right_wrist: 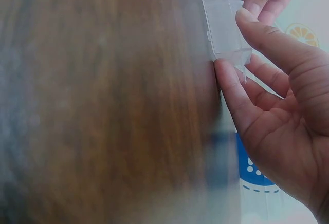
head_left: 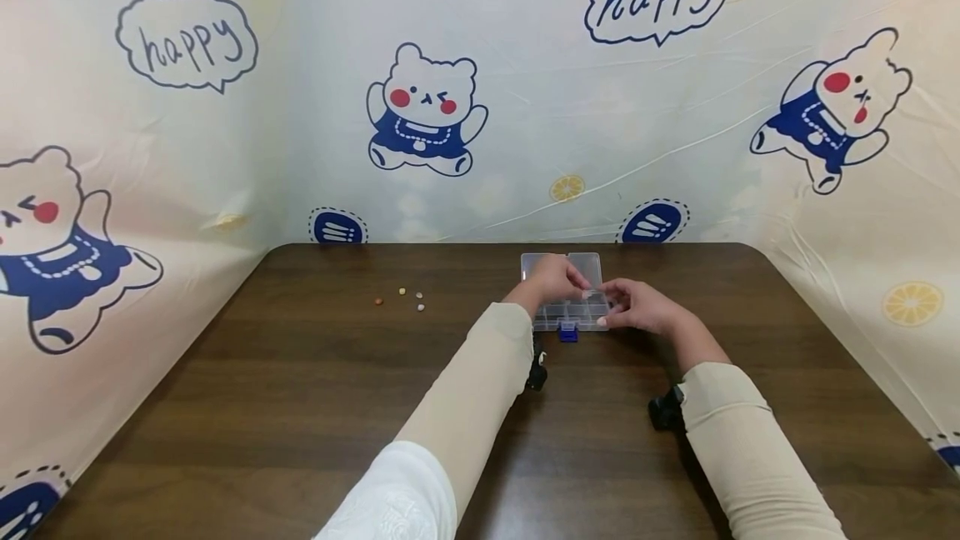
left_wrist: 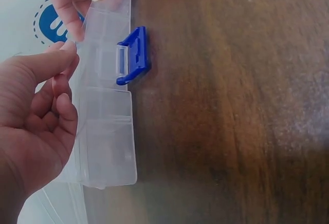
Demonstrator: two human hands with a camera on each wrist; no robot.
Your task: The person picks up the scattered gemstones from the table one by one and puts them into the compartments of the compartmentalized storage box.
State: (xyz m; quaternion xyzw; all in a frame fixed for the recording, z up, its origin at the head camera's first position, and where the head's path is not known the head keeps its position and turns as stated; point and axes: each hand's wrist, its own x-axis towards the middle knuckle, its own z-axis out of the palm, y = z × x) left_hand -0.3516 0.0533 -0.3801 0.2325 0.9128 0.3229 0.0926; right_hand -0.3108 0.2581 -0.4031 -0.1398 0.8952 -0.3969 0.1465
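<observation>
A clear plastic compartment box [head_left: 555, 314] with a blue latch [head_left: 568, 332] lies on the table, its lid [head_left: 592, 267] raised at the back. My left hand [head_left: 553, 277] reaches over the compartments, thumb and index finger pinched together. A small pale piece [head_left: 586, 294] shows at these fingertips; I cannot tell what kind it is. At the box's right end, my right hand [head_left: 641, 307] grips the side wall. In the right wrist view its thumb [right_wrist: 257, 29] lies along the upper rim, with other fingers round the corner.
Left of the box, several small bead-like pieces lie scattered on the brown wooden table [head_left: 300, 407], among them an orange-brown one [head_left: 378, 302], a yellowish one [head_left: 402, 292] and a whitish one [head_left: 421, 307]. A printed cloth [head_left: 525, 107] hangs round the table's back and sides.
</observation>
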